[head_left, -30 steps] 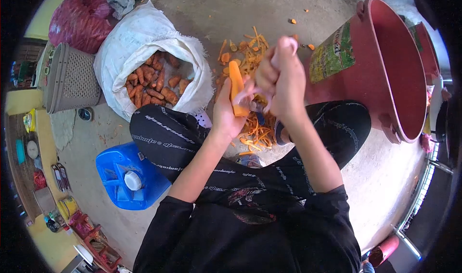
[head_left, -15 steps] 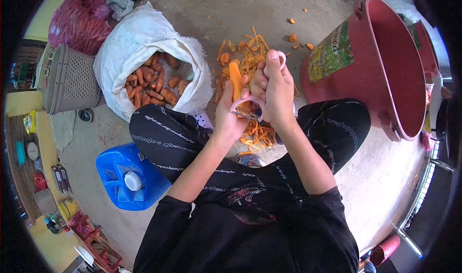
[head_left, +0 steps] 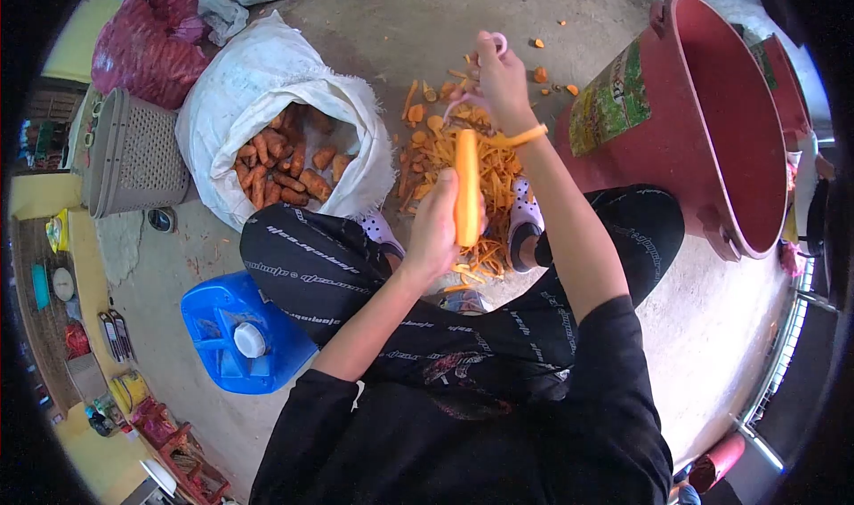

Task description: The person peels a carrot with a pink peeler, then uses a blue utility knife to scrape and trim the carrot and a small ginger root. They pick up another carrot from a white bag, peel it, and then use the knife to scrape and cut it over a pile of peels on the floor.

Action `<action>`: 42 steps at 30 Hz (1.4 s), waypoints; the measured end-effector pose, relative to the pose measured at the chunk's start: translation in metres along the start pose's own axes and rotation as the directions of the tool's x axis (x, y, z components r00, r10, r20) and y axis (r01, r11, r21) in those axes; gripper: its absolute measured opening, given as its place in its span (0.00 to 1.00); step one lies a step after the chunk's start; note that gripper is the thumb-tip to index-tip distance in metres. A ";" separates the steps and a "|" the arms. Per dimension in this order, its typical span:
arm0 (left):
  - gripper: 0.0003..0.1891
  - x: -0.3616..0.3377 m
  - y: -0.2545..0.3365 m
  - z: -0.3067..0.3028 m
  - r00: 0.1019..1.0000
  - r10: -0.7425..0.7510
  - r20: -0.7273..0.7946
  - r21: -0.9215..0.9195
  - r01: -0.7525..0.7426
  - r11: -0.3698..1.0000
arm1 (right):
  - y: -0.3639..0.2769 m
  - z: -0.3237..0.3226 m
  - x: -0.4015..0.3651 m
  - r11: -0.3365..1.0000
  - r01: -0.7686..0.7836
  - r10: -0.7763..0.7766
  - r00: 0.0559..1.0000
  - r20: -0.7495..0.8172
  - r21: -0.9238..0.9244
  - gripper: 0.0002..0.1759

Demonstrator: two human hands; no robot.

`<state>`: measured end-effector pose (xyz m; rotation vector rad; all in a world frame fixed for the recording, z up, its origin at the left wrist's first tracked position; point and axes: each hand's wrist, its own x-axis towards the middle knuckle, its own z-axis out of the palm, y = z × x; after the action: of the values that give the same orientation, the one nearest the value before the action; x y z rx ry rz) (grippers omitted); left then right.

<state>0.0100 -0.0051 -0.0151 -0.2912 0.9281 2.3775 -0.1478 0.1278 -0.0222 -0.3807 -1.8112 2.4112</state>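
Observation:
My left hand [head_left: 433, 234] is wrapped round the lower part of a peeled carrot [head_left: 466, 180], smooth and bright orange, held nearly upright. Beyond the carrot's tip, my right hand [head_left: 504, 82] grips a pink peeler [head_left: 466, 105]; its blade is hard to make out. The peeler is apart from the carrot. A strip of orange peel [head_left: 532, 135] lies across my right wrist. Below both hands, a heap of carrot peelings [head_left: 503, 169] covers the floor between my feet.
On the left, an open white sack [head_left: 240, 78] holds unpeeled carrots [head_left: 286, 162]. A large red bucket [head_left: 663, 131] stands on the right. A blue jerrycan [head_left: 222, 327] is beside my left knee. A grey basket [head_left: 142, 153] and red mesh sacks [head_left: 147, 51] are farther left.
My right hand has moved forward with the peeler, away from the carrot. The carrot now stands more upright in my left hand, and a peel strip has appeared on my right wrist.

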 end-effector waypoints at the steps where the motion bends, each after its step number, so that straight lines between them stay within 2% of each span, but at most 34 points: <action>1: 0.21 0.000 0.001 0.001 1.000 0.000 0.030 0.042 -0.001 0.999 | -0.003 0.003 -0.001 0.996 -0.090 0.091 0.996 -0.025 0.013 0.20; 4: 0.24 0.001 0.008 0.008 1.000 -0.017 0.022 -0.066 0.019 0.998 | 0.032 -0.011 0.036 0.975 -0.085 0.068 0.994 -0.087 -0.204 0.20; 5: 0.26 0.002 0.009 0.004 0.999 -0.043 0.005 -0.131 0.043 0.990 | 0.036 -0.018 0.039 0.842 0.021 -0.053 0.998 -0.044 -0.540 0.19; 6: 0.25 0.003 0.010 0.000 0.999 -0.042 0.005 -0.138 0.043 0.990 | 0.030 -0.022 0.033 0.589 0.121 -0.151 0.988 0.039 -0.799 0.19; 7: 0.25 0.005 0.012 -0.004 0.999 -0.043 0.006 -0.144 0.043 0.989 | 0.026 -0.024 0.027 0.253 0.202 -0.214 0.965 0.149 -0.946 0.19; 10: 0.24 0.014 0.012 -0.008 1.000 -0.018 -0.016 -0.196 0.014 0.980 | 0.017 -0.027 0.012 0.486 0.418 -0.437 0.877 0.201 -0.767 0.17; 11: 0.24 0.014 0.013 -0.009 0.999 -0.029 -0.014 -0.226 0.025 0.974 | 0.010 -0.029 0.002 0.767 0.341 -0.356 0.931 0.080 -0.544 0.17; 12: 0.23 0.013 0.014 -0.011 0.999 -0.037 -0.015 -0.252 0.032 0.967 | -0.017 -0.019 -0.020 0.945 0.226 -0.233 0.972 -0.004 -0.237 0.18; 13: 0.22 0.013 0.013 -0.010 0.999 -0.033 -0.039 -0.253 0.022 0.967 | -0.040 -0.009 -0.041 0.990 0.088 -0.084 0.996 -0.038 0.108 0.18; 16: 0.20 0.014 0.011 -0.012 1.000 0.001 -0.007 -0.215 -0.003 0.977 | -0.075 0.011 -0.101 0.929 -0.095 0.098 0.995 0.009 0.357 0.17; 17: 0.16 0.011 0.014 -0.003 0.999 0.006 -0.039 -0.218 -0.014 0.976 | -0.071 0.010 -0.113 0.925 -0.119 0.107 0.993 0.056 0.360 0.17; 18: 0.15 0.013 0.013 -0.005 1.000 0.018 0.019 -0.218 -0.013 0.976 | -0.067 0.010 -0.122 0.921 -0.143 0.112 0.988 0.108 0.361 0.17; 19: 0.13 0.015 0.012 -0.009 0.997 0.031 0.073 -0.219 -0.014 0.976 | -0.071 0.013 -0.133 0.903 -0.225 0.183 0.972 0.147 0.367 0.17; 20: 0.13 0.015 0.011 -0.012 0.991 0.043 0.125 -0.218 -0.015 0.976 | -0.068 0.014 -0.138 0.906 -0.226 0.182 0.971 0.154 0.358 0.17; 21: 0.12 0.008 0.018 0.001 0.999 -0.010 -0.033 -0.206 0.003 0.979 | -0.065 0.014 -0.140 0.910 -0.226 0.179 0.970 0.164 0.348 0.17; 24: 0.14 0.008 0.016 -0.006 0.993 0.026 0.112 -0.217 -0.001 0.976 | -0.059 0.015 -0.141 0.929 -0.222 0.181 0.970 0.160 0.297 0.17; 27: 0.16 0.012 0.013 -0.016 0.987 -0.003 0.160 -0.268 0.047 0.962 | -0.052 0.016 -0.141 0.941 -0.215 0.184 0.973 0.137 0.261 0.16; 33: 0.12 0.008 0.015 0.005 0.999 0.052 0.004 -0.252 -0.050 0.966 | -0.045 0.013 -0.129 0.871 -0.323 0.299 0.946 0.122 0.371 0.16; 35: 0.14 0.019 0.004 -0.021 0.983 0.107 0.151 -0.374 -0.043 0.926 | -0.033 0.008 -0.121 0.784 -0.403 0.393 0.911 0.124 0.472 0.16; 36: 0.16 0.020 0.005 -0.024 0.966 0.141 0.219 -0.432 -0.034 0.901 | -0.033 0.009 -0.120 0.782 -0.421 0.412 0.902 0.125 0.459 0.15; 42: 0.13 0.007 0.011 0.000 1.000 0.023 -0.020 -0.261 -0.028 0.965 | -0.043 0.015 -0.114 0.827 -0.474 0.443 0.880 0.171 0.302 0.14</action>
<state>-0.0020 -0.0085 -0.0116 -0.4027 0.6270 2.5259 -0.0451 0.1001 0.0381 -0.7529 -1.4108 3.0447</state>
